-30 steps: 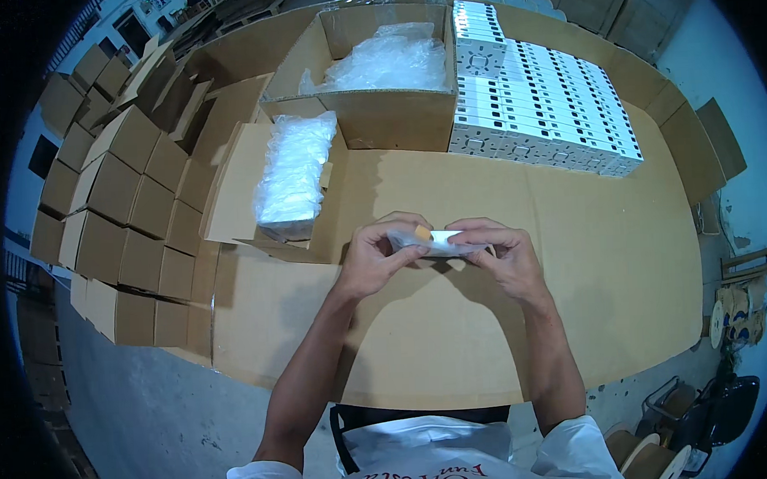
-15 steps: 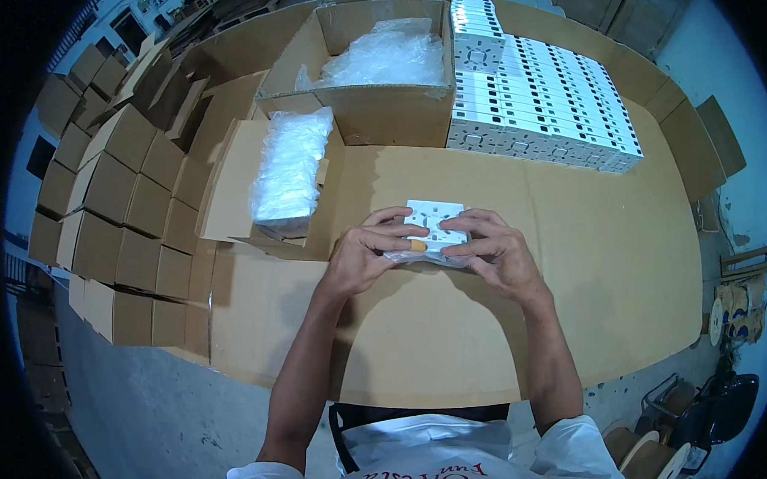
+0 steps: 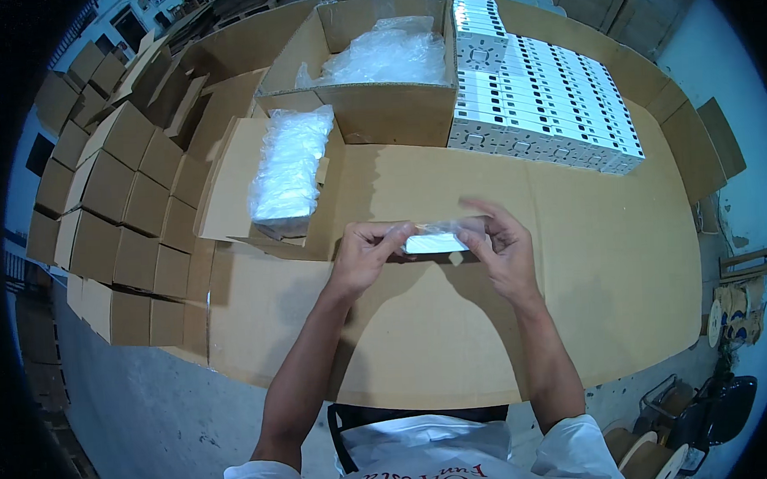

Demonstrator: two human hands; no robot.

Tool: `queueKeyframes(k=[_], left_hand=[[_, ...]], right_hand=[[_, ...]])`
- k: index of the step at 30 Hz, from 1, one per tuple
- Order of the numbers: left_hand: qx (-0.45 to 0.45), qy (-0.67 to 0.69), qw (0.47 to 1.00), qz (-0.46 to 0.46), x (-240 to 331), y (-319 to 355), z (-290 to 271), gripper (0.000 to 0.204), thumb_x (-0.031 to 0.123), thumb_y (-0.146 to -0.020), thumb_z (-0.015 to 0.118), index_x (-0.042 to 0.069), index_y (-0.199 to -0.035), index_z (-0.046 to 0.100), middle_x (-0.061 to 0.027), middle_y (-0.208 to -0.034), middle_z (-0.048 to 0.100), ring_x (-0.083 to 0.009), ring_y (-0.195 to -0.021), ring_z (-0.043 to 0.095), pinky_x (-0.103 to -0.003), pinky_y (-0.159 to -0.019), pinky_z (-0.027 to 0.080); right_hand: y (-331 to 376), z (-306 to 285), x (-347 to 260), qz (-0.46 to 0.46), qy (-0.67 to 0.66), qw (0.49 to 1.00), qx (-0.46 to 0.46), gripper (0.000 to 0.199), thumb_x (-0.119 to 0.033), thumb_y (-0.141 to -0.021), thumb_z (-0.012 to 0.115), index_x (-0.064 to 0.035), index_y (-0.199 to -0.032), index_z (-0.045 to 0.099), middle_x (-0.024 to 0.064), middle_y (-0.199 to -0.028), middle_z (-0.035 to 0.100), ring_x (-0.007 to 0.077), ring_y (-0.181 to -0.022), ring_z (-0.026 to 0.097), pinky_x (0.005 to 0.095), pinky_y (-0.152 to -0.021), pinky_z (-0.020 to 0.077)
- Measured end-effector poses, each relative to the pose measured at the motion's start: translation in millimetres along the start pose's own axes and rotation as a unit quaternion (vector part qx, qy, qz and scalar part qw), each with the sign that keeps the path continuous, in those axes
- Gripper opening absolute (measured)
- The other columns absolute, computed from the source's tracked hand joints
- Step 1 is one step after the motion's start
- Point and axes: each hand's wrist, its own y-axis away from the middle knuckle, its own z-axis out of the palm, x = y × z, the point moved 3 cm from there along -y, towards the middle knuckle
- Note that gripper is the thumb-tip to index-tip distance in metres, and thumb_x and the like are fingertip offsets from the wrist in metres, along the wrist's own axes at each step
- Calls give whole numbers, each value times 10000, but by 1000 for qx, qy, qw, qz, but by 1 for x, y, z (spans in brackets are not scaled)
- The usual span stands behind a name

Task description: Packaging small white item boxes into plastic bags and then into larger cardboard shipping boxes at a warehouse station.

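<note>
Between my two hands is a white plastic plate (image 3: 435,243), tipped so that its narrow edge faces up at me, with clear plastic film along its far side. My left hand (image 3: 366,255) pinches the plate's left end, thumb on top. At the right end, my right hand (image 3: 506,254) presses its thumb near the plate and film; its raised fingers are smeared by motion. Past my left hand, an open small carton (image 3: 227,200) holds a row of film-wrapped pieces (image 3: 290,162).
Behind stands a larger open carton (image 3: 389,117) with clear plastic bags (image 3: 390,53) inside. White plates (image 3: 556,98) stand stacked in rows at the back right. Brown cartons (image 3: 120,194) are piled on the left. Cardboard (image 3: 614,299) covers the table; spools (image 3: 657,458) lie on the floor.
The plate has been tipped from showing its holed face to showing its narrow edge. My right fingers have lifted off its face, and my left fingers have shifted to its end.
</note>
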Motion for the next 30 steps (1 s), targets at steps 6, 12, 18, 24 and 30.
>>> queueKeyframes(k=[6,12,18,24,30], left_hand=[[22,164,986,-31,-5,-6,2,380,270,-1022,604,-96,-1084,689,-132,-893,711,-159,-743,681,-303,-685,578],[16,165,985,-40,-1,-2,-3,393,275,-1034,579,-97,-1118,675,-128,-912,708,-161,-782,685,-305,-705,582],[7,201,979,-26,-3,-4,6,395,249,-1050,543,-78,-1258,617,-145,-1035,698,-178,-891,690,-317,-742,599],[5,215,977,-10,1,-6,24,362,144,-1021,586,-32,-1338,587,-129,-1146,677,-173,-1005,664,-309,-795,592],[-33,-14,999,8,-5,6,-2,414,5,-873,751,-42,-1270,642,-80,-1073,698,-128,-976,651,-263,-807,547]], right_hand=[[-3,4,-8,-238,92,965,65,267,45,-935,578,-6,-1167,700,134,-1080,726,219,-962,670,329,-842,533],[-3,6,-13,-226,168,959,-13,327,106,-899,531,-17,-1146,707,151,-1098,717,288,-1048,656,375,-888,528],[0,4,-15,-241,228,943,4,292,23,-818,722,-29,-1106,721,136,-1072,720,275,-1027,657,368,-841,558],[-2,-22,-7,-228,271,935,-8,323,-2,-790,774,-46,-1105,720,92,-1017,721,240,-964,646,351,-794,581],[8,13,-36,-265,349,898,-31,275,0,-805,761,-18,-1071,694,118,-963,696,266,-916,653,352,-708,577]])
